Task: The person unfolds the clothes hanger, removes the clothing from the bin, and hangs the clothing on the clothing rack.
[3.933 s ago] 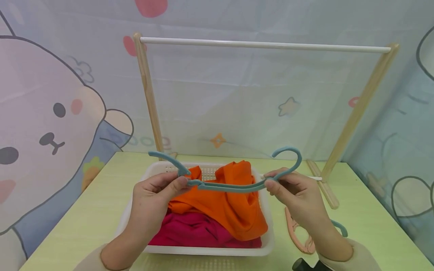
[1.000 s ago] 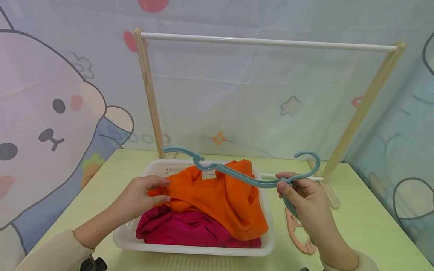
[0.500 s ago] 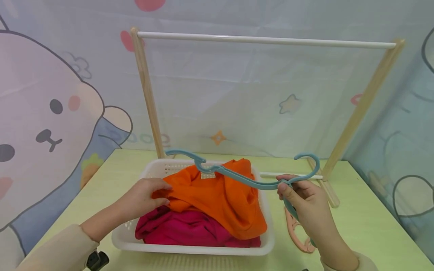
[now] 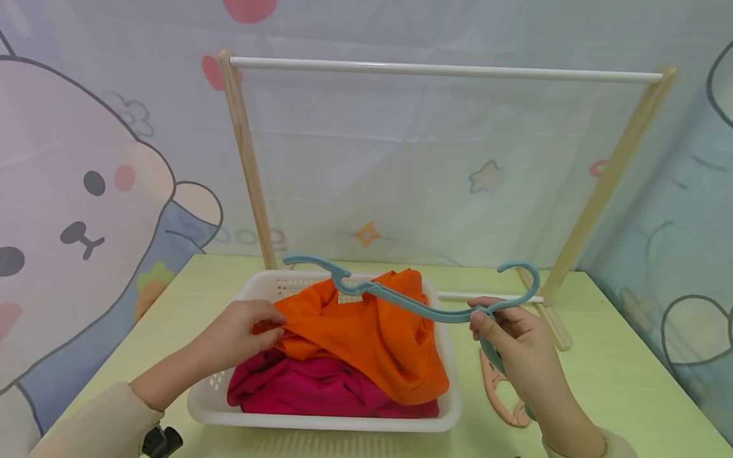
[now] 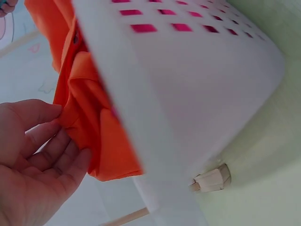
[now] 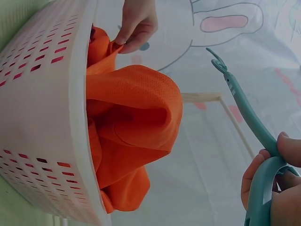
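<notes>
Step, I judge: freeing the garment | my left grip (image 4: 245,334) pinches the left edge of crumpled orange fabric (image 4: 366,334) in a white perforated plastic basket (image 4: 343,422) | my right grip (image 4: 518,343) holds a light-blue curved plastic hanger (image 4: 412,307) at right | next probably calls for lifting the fabric

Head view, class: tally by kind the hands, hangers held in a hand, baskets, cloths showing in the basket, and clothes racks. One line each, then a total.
Hands: 2 (left hand, right hand)
Held hangers: 1 (blue hanger)
Baskets: 1 (white basket)
Cloths showing: 2 (orange cloth, magenta cloth)
Racks: 1 (clothes rack)
Total: 7
</notes>
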The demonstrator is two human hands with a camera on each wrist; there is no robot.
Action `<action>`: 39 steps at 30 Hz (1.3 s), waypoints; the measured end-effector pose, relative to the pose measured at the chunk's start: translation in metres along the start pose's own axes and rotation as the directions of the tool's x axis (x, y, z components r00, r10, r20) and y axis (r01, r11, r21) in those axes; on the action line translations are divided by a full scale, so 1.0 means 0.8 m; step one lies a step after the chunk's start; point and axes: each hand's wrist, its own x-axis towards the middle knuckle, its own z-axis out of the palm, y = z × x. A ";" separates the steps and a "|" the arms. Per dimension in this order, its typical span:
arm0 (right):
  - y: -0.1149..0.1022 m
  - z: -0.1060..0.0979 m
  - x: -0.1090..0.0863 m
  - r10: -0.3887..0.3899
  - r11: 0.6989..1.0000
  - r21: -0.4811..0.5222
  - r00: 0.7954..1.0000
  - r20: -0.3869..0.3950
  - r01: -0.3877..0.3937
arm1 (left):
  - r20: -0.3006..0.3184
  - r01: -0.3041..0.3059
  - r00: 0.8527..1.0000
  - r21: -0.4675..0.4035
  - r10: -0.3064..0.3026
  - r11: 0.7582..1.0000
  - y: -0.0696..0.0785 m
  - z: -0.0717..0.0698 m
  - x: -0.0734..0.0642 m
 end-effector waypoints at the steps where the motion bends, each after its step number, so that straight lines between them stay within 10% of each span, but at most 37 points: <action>1: 0.000 0.000 0.000 0.001 1.000 -0.006 1.000 -0.001 -0.001 | -0.007 -0.001 1.000 -0.009 0.001 1.000 0.002 -0.002 0.000; 17: -0.005 -0.003 0.000 -0.021 1.000 -0.013 0.999 0.025 0.021 | -0.013 0.128 0.991 -0.072 -0.130 0.989 0.053 -0.061 0.013; 39: -0.006 -0.004 0.002 -0.069 0.997 -0.030 0.998 0.004 0.069 | -0.060 0.135 0.987 -0.158 -0.146 0.978 0.084 -0.110 0.042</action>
